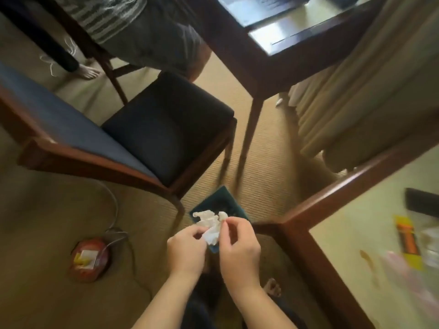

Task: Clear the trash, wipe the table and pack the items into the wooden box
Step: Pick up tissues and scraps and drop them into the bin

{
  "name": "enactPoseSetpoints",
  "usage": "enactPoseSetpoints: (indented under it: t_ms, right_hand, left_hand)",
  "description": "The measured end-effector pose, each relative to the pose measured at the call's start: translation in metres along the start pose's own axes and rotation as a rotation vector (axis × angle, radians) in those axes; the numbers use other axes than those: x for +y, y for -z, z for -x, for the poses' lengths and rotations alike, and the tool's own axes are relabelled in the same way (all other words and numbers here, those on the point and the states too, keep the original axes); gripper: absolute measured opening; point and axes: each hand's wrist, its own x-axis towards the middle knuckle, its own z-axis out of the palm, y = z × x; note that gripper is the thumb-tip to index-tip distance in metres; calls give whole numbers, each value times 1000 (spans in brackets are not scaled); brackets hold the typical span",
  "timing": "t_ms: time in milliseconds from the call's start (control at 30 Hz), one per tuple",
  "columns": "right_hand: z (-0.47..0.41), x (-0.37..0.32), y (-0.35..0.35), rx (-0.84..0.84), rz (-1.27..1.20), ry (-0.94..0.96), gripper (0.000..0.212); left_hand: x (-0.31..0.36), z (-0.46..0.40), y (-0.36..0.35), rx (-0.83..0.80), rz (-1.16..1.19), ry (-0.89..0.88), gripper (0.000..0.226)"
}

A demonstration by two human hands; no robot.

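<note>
Carpeted floor [261,181] underlies the scene. We see the left hand [187,250] and right hand [237,245] together pinching crumpled white paper [211,224] above what appears to be a dark green bin [213,200]; beyond stands a chair [166,129].

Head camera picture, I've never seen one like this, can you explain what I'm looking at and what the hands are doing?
No machine here: a person wears a camera on the head, looking down at their own two hands. The left hand and right hand pinch crumpled white paper above a dark green bin on the carpet. At right is a table with a brown spill, a yellow-and-orange packet and a dark flat object. A dark-seated chair stands ahead.
</note>
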Motion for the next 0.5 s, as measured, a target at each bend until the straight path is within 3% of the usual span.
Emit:
enactPoseSetpoints:
  t_ms: [167,300,333,433,500]
  right_hand:
    - [-74,133,-75,20,112,-330,10]
    - [-124,206,-109,-523,351,-475,33]
    - [-128,212,-113,-587,384,-485,38]
    - [-126,205,-100,-540,384,-497,48]
    - [-109,174,-74,-444,307,-520,59]
  left_hand:
    - [-73,-109,-61,-70,-210,-6,15]
    - [-120,-173,-121,-322,-344,13,31]
    - [-128,-180,-131,-383,-382,13,40]
    - [-139,-174,-135,-401,-388,18,48]
    - [-127,-151,-117,-324,-291,23,40]
